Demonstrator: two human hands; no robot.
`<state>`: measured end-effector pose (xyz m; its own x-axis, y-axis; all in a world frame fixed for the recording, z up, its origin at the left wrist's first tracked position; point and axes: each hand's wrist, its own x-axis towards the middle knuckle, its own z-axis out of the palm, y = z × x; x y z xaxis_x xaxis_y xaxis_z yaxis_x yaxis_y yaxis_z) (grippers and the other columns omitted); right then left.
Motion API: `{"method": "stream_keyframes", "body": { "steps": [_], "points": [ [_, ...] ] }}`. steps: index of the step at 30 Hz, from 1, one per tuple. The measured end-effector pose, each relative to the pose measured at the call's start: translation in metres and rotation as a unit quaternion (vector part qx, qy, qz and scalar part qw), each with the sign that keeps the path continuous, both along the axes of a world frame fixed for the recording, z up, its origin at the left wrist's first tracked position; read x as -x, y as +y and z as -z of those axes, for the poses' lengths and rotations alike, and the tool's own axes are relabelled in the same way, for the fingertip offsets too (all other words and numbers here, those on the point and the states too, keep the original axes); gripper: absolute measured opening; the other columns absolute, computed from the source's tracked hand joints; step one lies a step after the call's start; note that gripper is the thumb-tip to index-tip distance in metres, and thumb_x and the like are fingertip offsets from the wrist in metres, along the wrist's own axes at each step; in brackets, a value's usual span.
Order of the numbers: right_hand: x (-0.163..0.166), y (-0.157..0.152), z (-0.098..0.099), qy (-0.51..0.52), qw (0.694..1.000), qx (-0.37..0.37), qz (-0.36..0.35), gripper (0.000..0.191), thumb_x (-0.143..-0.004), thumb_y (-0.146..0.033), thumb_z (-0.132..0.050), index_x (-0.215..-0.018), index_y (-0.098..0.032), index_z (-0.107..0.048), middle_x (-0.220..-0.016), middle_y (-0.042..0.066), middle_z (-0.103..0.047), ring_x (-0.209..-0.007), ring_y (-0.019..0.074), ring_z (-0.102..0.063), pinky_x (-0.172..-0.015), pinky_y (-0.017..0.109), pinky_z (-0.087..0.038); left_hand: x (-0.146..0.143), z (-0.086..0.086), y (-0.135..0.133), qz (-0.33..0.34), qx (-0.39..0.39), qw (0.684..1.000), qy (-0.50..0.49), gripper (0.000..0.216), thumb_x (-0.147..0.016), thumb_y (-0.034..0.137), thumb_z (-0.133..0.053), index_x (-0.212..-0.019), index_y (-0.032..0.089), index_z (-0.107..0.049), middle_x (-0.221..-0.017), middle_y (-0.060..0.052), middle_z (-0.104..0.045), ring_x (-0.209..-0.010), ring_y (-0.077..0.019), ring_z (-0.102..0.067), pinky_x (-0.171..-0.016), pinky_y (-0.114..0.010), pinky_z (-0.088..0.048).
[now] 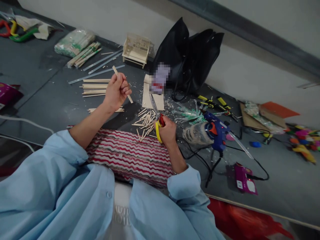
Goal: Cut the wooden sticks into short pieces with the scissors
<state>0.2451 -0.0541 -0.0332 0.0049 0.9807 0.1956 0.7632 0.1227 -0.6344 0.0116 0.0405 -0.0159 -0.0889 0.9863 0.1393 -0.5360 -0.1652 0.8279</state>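
Left hand (117, 89), centre-left: fingers pinching a stick (115, 70). Right hand (169, 131), centre: fingers curled round scissors (155, 108), partly hidden. Purple packet (242, 180), lower right: markings illegible.

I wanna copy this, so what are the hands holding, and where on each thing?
The left hand grips at least one wooden stick around the middle; the right hand holds scissors by the handles.

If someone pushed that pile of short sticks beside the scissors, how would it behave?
The short sticks would probably scatter, since they lie loose at many angles. Being so thin, each is likely very light. They look straight and wooden, suggesting stiffness.
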Motion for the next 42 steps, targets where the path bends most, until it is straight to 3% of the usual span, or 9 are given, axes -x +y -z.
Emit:
{"method": "stream_keyframes", "body": {
  "steps": [12,21,25,33,42],
  "points": [
    [0.001,-0.001,0.0,0.004,1.0,0.006,0.003,0.005,-0.067,-0.024,-0.054,-0.063,-0.022,-0.052,-0.058,-0.003,-0.051,-0.055,0.0116,-0.042,-0.057,0.023,-0.034,-0.006,-0.003,-0.007,0.016,0.007,0.999,0.036,0.03,-0.097,0.042,-0.048,-0.076,0.021,-0.049,-0.053,0.007,-0.027,-0.043,-0.0062,-0.032,-0.044,-0.019,-0.037],
    [0.0,0.0,0.0,0.002,1.0,0.006,0.005,0.008,-0.066,-0.028,-0.057,-0.064,-0.022,-0.053,-0.058,-0.003,-0.053,-0.055,0.0116,-0.043,-0.056,0.023,-0.035,-0.022,0.025,-0.008,0.035,-0.066,0.993,0.092,0.04,-0.081,0.057,-0.065,-0.076,0.021,-0.048,-0.056,0.008,-0.028,-0.045,-0.005,-0.029,-0.044,-0.02,-0.031],
    [0.0,0.001,0.002,0.003,1.0,0.001,0.007,0.01,-0.067,-0.03,-0.057,-0.064,-0.022,-0.052,-0.059,-0.003,-0.054,-0.056,0.0123,-0.043,-0.058,0.023,-0.036,-0.025,0.03,-0.011,0.024,-0.096,0.988,0.121,0.048,-0.075,0.065,-0.066,-0.077,0.02,-0.049,-0.06,0.006,-0.034,-0.047,-0.0045,-0.031,-0.045,-0.02,-0.032],
    [0.0,0.001,0.001,0.002,1.0,-0.003,0.006,0.01,-0.068,-0.027,-0.054,-0.061,-0.022,-0.05,-0.059,-0.003,-0.053,-0.056,0.0118,-0.044,-0.058,0.023,-0.036,-0.026,0.032,-0.011,0.021,-0.096,0.986,0.138,0.049,-0.076,0.067,-0.064,-0.079,0.02,-0.051,-0.066,0.003,-0.041,-0.053,-0.0061,-0.038,-0.047,-0.02,-0.032],
    [0.0,0.001,0.001,0.011,1.0,0.001,0.013,0.015,-0.067,-0.032,-0.059,-0.062,-0.021,-0.051,-0.058,-0.004,-0.052,-0.054,0.0106,-0.042,-0.056,0.023,-0.034,-0.027,0.034,-0.012,0.021,-0.123,0.98,0.153,0.045,-0.081,0.064,-0.059,-0.079,0.02,-0.051,-0.062,0.005,-0.036,-0.049,-0.0056,-0.035,-0.045,-0.019,-0.032]
  ]
}}
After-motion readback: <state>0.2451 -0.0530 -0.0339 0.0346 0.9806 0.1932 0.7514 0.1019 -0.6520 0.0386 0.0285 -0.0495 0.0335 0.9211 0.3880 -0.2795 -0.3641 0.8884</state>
